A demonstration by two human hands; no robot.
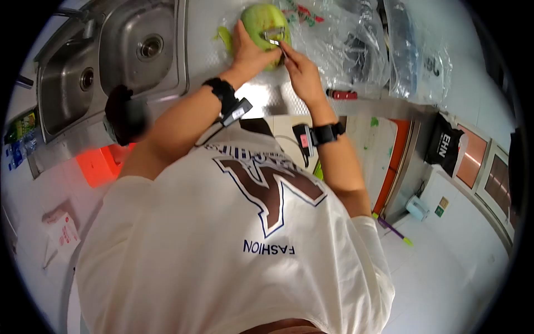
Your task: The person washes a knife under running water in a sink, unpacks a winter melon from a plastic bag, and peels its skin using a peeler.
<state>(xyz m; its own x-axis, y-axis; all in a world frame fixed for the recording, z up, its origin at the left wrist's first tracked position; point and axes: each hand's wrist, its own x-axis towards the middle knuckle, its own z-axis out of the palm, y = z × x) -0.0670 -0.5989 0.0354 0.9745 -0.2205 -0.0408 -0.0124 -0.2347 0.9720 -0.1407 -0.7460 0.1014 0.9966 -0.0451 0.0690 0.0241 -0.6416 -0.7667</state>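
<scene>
A large green melon-like fruit (262, 20) rests on the metal counter at the top of the view, its surface partly pale as if pared. My left hand (250, 54) is wrapped around the near left side of the fruit and steadies it. In the fingers of my right hand (301, 72) is a peeler (273, 42), whose metal head lies against the fruit's near face. A strip of green peel (225, 39) lies beside the fruit on the left. My fingers partly cover the fruit's lower side.
A double-bowl steel sink (181, 44) lies to the left. Clear plastic bags (345, 44) spread over the counter on the right, with a small dark red object (341, 94) near its edge. An orange-red container (97, 167) stands below the sink. A black bag (443, 145) sits farther right.
</scene>
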